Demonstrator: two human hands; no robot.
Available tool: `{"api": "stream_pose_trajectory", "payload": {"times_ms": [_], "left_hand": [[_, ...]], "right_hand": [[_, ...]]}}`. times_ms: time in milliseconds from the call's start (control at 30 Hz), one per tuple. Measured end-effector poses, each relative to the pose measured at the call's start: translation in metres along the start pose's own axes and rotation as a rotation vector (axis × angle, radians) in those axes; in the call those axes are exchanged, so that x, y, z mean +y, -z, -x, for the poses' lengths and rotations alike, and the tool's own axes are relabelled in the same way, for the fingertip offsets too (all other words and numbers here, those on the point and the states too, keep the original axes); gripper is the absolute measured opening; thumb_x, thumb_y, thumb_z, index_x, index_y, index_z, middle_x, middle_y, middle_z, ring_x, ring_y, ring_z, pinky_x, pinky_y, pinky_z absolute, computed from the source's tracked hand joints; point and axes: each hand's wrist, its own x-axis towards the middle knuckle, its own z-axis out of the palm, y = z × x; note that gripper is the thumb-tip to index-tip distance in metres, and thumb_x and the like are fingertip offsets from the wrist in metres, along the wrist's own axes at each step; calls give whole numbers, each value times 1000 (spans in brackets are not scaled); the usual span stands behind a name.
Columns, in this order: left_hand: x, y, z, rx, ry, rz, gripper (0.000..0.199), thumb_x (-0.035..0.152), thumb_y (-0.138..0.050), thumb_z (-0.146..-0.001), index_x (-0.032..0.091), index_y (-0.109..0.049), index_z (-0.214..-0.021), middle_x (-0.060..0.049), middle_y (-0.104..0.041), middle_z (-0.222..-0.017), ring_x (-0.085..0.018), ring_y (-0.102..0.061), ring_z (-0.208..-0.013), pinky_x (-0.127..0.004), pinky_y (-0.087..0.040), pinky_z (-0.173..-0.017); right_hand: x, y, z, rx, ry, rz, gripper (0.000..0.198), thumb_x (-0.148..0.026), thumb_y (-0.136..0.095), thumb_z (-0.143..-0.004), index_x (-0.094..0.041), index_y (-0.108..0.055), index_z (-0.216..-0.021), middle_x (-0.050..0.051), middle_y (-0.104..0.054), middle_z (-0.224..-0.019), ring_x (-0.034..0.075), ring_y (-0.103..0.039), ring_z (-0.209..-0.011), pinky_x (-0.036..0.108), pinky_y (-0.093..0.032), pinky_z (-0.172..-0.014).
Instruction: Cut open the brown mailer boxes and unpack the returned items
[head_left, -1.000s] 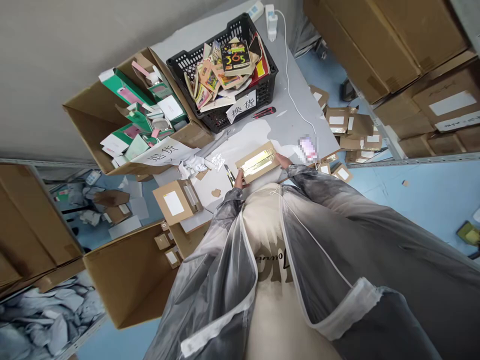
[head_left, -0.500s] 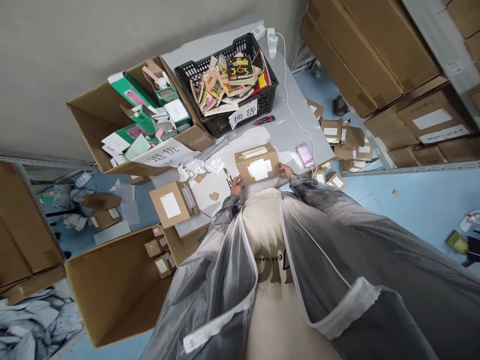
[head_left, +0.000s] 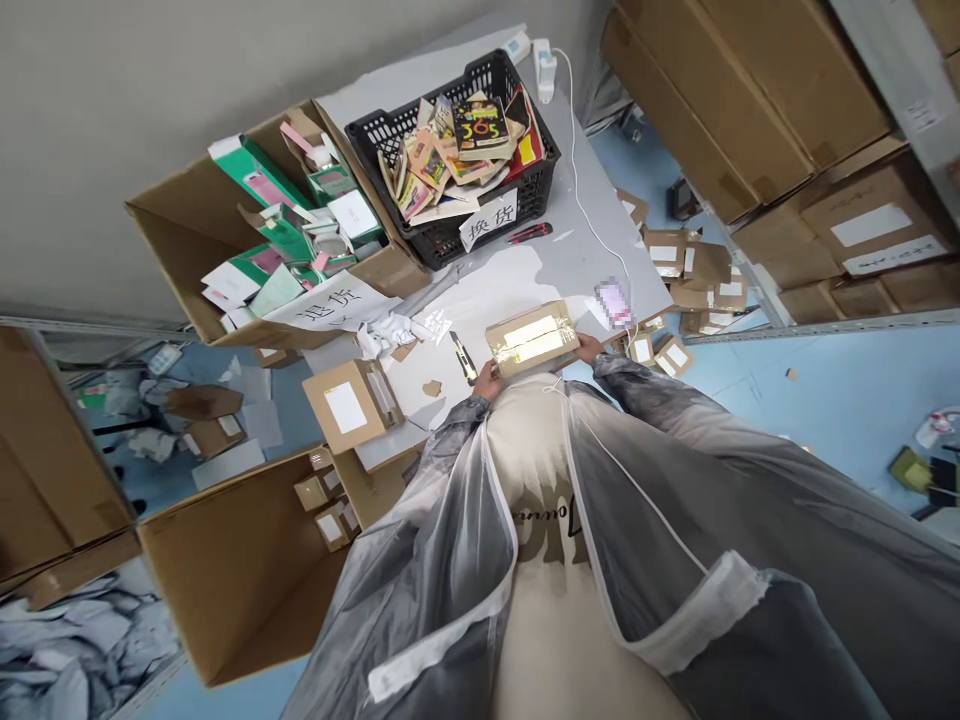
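A small taped cardboard box is held between my two hands at the near edge of the table. Its tape shines over a pale label on the upper face. My left hand grips the box's left end, while my right hand grips its right end; some fingers are hidden behind the cardboard. Just left of my left hand lies a utility knife with a black and yellow handle. Beyond my right hand is a phone-like pink item, blurred out, with a white cable beside it.
A black crate of small books and a large carton of green-white boxes fill the table's back. A red-black knife lies before the crate. Another labelled box sits at the left edge, above an open carton holding small boxes.
The box has been tipped so that a taped, shiny face now points up, and it has shifted slightly right. Both hands have moved with it and keep their hold.
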Motion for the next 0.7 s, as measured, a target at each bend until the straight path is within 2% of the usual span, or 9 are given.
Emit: {"api": "stream_pose_trajectory", "payload": {"times_ms": [100,200,267,333,400,500,567,633,700], "left_hand": [[-11,7,7,-42,64,-76,87,16,-78,-79,28,-72,-165,-17,-78,-171,-36,-80,-153,-61,-61,-136],[-12,28,8,144,94,-271,66,18,-80,-86,26,-78,-152,-18,-82,-157,-36,-82,-144,-56,-62,-134],[-10,44,7,282,142,-360,49,23,-81,-95,22,-76,-144,-24,-81,-151,-39,-78,-147,-56,-60,-132],[-8,57,5,368,197,-402,42,31,-82,-100,19,-71,-139,-31,-77,-151,-45,-71,-154,-58,-60,-127],[-8,65,4,429,250,-444,46,40,-88,-101,19,-66,-136,-36,-71,-155,-50,-65,-159,-58,-59,-122],[-9,70,3,504,311,-547,59,54,-96,-97,21,-60,-130,-39,-66,-160,-52,-62,-159,-58,-53,-127],[-8,73,0,507,301,-585,58,54,-98,-95,24,-57,-123,-34,-67,-158,-50,-61,-159,-56,-49,-133],[-5,78,-3,457,264,-559,48,42,-96,-93,27,-55,-115,-28,-70,-151,-46,-62,-157,-53,-48,-134],[-2,84,-6,402,247,-508,43,28,-91,-89,30,-53,-108,-22,-73,-139,-42,-67,-151,-49,-52,-129]], "right_hand": [[0,-3,6,73,-127,-48,65,-35,-73,-81,-20,-91,-142,14,-92,-139,42,-79,-141,62,-62,-133],[-10,-9,9,113,-141,-105,77,-40,-68,-82,-21,-88,-154,11,-90,-143,39,-78,-141,57,-66,-130],[-17,-13,12,109,-129,-150,78,-44,-67,-87,-22,-86,-159,10,-90,-147,39,-78,-145,56,-65,-132],[-24,-16,17,114,-105,-178,77,-52,-69,-94,-25,-83,-165,11,-89,-151,40,-76,-152,61,-61,-137],[-29,-20,22,140,-52,-162,80,-66,-76,-99,-26,-82,-167,13,-89,-152,42,-73,-158,66,-56,-142],[-34,-25,30,177,33,-108,91,-82,-86,-97,-25,-82,-167,15,-89,-153,47,-71,-159,67,-54,-145],[-36,-28,35,190,34,-96,95,-85,-88,-97,-22,-82,-168,16,-89,-154,49,-72,-158,66,-58,-142],[-37,-32,38,212,19,-94,97,-86,-86,-99,-20,-80,-170,17,-89,-154,50,-74,-156,66,-60,-140],[-36,-36,39,234,29,-79,96,-86,-83,-103,-19,-79,-172,17,-89,-154,48,-74,-156,65,-60,-141]]}}
